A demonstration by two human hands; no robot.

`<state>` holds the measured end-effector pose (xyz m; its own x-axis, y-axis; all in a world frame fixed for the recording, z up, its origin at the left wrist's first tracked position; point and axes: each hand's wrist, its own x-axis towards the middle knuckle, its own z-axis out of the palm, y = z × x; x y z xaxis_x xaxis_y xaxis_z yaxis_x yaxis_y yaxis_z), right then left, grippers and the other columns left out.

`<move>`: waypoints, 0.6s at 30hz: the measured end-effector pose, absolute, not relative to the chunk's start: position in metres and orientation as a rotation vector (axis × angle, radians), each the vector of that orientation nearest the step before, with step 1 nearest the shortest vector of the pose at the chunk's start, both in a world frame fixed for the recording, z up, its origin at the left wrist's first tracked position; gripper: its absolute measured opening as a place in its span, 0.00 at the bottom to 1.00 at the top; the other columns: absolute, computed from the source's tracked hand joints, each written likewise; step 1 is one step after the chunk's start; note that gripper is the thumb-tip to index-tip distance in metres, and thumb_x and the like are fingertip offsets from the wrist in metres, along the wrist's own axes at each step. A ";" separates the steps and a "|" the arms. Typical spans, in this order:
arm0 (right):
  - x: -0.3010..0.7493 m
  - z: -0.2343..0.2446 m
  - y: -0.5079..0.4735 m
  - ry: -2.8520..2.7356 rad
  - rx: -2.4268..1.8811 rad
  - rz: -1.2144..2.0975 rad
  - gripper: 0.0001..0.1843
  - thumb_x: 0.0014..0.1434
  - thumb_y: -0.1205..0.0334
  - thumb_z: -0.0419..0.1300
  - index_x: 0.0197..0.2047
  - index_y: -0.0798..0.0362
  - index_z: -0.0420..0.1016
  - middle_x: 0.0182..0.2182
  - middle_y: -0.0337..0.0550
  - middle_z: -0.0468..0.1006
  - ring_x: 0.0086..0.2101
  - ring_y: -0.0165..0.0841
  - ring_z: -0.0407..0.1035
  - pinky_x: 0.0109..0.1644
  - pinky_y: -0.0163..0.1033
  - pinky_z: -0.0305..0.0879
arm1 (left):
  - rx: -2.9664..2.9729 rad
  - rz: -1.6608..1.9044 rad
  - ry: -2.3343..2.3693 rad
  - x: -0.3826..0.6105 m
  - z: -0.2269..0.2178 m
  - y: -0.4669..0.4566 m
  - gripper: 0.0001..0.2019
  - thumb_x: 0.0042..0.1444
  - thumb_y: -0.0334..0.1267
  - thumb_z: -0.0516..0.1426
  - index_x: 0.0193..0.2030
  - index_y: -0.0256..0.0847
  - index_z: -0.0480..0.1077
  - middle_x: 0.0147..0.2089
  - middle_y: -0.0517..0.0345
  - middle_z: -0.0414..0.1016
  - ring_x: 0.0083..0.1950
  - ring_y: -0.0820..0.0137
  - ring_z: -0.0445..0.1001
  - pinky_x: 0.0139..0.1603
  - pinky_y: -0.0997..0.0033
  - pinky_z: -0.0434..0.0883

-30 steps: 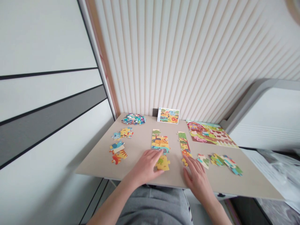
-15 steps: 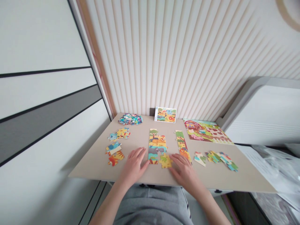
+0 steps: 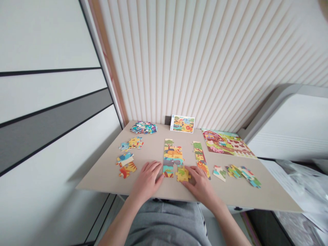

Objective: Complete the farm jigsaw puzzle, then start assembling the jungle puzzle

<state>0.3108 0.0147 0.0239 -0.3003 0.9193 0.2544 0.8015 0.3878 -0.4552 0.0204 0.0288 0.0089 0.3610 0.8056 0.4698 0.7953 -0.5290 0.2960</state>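
My left hand (image 3: 148, 180) lies flat on the beige table (image 3: 107, 174), fingers spread, its fingertips against the left edge of a partly joined animal puzzle block (image 3: 172, 158). My right hand (image 3: 201, 182) lies flat too, its fingertips touching a loose yellow-green puzzle piece (image 3: 182, 174) that sits at the block's lower right corner. A narrow joined puzzle strip (image 3: 201, 159) lies just beyond my right hand. Neither hand grips anything.
Loose pieces lie at the right (image 3: 239, 172) and left (image 3: 126, 164), with a small cluster (image 3: 133, 143) and a bluish pile (image 3: 143, 127) farther back. A reference picture card (image 3: 182, 123) leans on the ribbed wall. A finished farm puzzle (image 3: 227, 144) lies at back right.
My left hand came off the yellow-green piece and moved to the block's left side. My right hand slid left from the strip to that piece, which now sits closer to the block.
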 end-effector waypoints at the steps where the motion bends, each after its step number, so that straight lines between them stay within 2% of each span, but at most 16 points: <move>1: 0.310 0.023 0.014 -2.175 -1.484 0.307 0.30 0.64 0.49 0.63 0.68 0.41 0.67 0.57 0.48 0.74 0.57 0.45 0.69 0.64 0.54 0.67 | 2.575 0.893 1.519 0.020 0.009 0.029 0.20 0.67 0.39 0.55 0.65 0.43 0.69 0.62 0.48 0.75 0.65 0.56 0.71 0.69 0.47 0.66; 7: 0.305 0.020 0.011 -2.144 -1.484 0.207 0.30 0.64 0.46 0.63 0.67 0.43 0.68 0.57 0.49 0.74 0.56 0.46 0.70 0.63 0.55 0.67 | 2.573 0.862 1.515 0.021 0.013 0.028 0.20 0.68 0.38 0.55 0.65 0.43 0.68 0.63 0.48 0.74 0.65 0.56 0.71 0.69 0.47 0.66; 18: 0.298 0.021 0.027 -2.164 -1.335 0.263 0.26 0.67 0.53 0.61 0.67 0.43 0.69 0.60 0.49 0.74 0.59 0.46 0.68 0.64 0.57 0.66 | 2.549 0.814 1.539 0.022 0.018 0.026 0.19 0.67 0.38 0.56 0.64 0.42 0.69 0.63 0.49 0.75 0.66 0.55 0.70 0.70 0.45 0.64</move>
<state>0.2977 0.0272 0.0212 -0.3335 0.8675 0.3692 0.7538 0.4806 -0.4482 0.0221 0.0262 0.0182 0.3642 0.8370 0.4084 0.8085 -0.5018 0.3075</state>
